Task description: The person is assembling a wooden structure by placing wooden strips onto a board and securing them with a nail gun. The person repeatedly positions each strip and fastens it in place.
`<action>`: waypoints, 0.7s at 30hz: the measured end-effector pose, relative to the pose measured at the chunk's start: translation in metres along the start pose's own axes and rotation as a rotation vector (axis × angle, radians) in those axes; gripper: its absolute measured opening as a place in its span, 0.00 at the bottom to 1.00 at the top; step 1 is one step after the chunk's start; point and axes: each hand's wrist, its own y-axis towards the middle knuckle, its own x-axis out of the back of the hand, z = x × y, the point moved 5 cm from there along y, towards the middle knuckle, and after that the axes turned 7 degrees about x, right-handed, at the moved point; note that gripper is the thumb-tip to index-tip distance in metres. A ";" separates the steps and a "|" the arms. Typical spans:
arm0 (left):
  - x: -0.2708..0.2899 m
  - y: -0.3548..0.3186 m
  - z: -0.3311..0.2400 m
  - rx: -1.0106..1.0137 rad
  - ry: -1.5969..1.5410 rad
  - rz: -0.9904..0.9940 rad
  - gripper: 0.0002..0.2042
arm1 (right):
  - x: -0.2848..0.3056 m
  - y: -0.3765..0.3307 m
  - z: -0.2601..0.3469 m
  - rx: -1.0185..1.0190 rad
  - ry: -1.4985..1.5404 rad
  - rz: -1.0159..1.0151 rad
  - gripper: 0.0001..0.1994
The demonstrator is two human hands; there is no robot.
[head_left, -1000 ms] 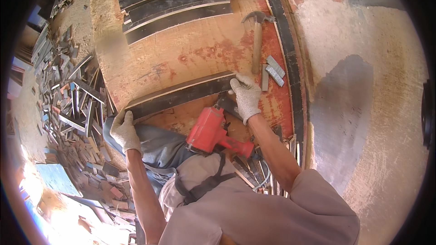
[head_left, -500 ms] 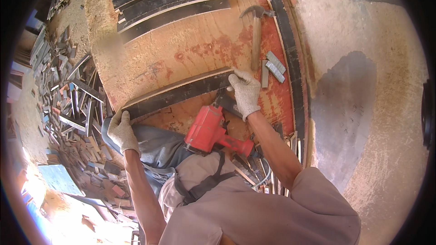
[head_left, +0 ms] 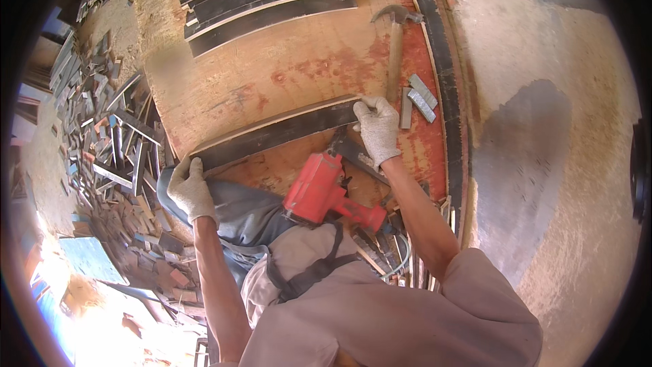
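Note:
A long dark-faced wooden strip (head_left: 278,134) with a pale edge spans between my two gloved hands over the work board. My left hand (head_left: 191,189) grips its left end, thumb on the near side. My right hand (head_left: 378,127) is closed around its right end. Just below the strip, a red nail gun (head_left: 314,189) lies by my lap, its nose toward the board and its handle pointing right. A claw hammer (head_left: 394,54) with a wooden handle rests beyond my right hand. Beside it are silvery strips of joined nails or staples (head_left: 422,98).
Several dark wooden strips (head_left: 272,10) lie side by side at the far end of the reddish-stained board (head_left: 272,75). A dark rail (head_left: 445,75) edges the board on the right. Wood offcuts (head_left: 129,156) cover the ground at left. A hose (head_left: 406,258) curves beside my right forearm.
The whole view has shifted slightly, so things appear farther right. Both hands keep hold of the wooden strip, and the right hand's fingers look more curled over its end.

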 end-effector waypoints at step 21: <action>-0.108 -0.080 -0.082 -1.021 0.546 0.320 0.33 | 0.003 0.020 0.010 0.072 -0.259 0.071 0.11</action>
